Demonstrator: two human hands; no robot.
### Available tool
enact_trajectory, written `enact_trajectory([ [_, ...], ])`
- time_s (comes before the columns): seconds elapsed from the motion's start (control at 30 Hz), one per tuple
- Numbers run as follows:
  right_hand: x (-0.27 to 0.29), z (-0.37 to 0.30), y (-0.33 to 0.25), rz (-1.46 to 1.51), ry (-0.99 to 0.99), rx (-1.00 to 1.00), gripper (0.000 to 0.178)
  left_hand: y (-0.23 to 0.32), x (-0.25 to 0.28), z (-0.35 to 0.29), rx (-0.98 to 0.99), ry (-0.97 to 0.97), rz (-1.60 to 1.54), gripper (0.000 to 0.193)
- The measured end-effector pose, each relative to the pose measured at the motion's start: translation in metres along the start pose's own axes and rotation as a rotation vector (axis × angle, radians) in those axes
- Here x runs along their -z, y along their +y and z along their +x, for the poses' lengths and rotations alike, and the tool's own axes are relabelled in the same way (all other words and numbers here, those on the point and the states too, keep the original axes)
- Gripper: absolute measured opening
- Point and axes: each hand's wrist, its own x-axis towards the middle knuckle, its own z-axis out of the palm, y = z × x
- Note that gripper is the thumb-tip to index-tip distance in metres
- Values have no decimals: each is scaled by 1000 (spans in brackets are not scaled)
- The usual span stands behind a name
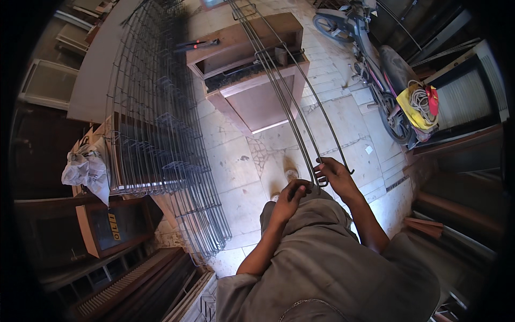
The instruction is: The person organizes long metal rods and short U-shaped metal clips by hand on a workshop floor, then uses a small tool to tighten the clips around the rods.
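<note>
A long steel rebar cage (292,115) slants away from me, its near rod ends close to my waist. Crosswise stirrups join its rods farther off. My left hand (289,199) is closed at the near ends of the left rods, fingers curled against them. Beside it, my right hand (335,177) pinches a bent rod end between thumb and fingers. One outer rod ends in a small hook just past the right hand. The cage's far part lies across a wooden cabinet (257,104). Pliers with red-and-black handles (201,44) rest on that cabinet's top at the left.
Stacked rebar cages (155,118) stand along my left, beside a white plastic bag (88,170). A motorbike (378,70) is parked at the far right, with a yellow bag and coiled rope (421,104) on it. Wooden planks (139,284) lie at the lower left.
</note>
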Motion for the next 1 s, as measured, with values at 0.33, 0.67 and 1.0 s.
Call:
enact_trajectory([
  [0.33, -2, -19, 44, -51, 113, 135, 29, -11, -2, -4, -98, 31, 182, 30],
  [0.67, -35, -39, 45, -648, 375, 445, 61, 29, -20, 31, -80, 135, 21, 32],
  [1.0, -27, -43, 39, -222, 308, 284, 29, 29, -17, 40, -42, 58, 38, 27],
])
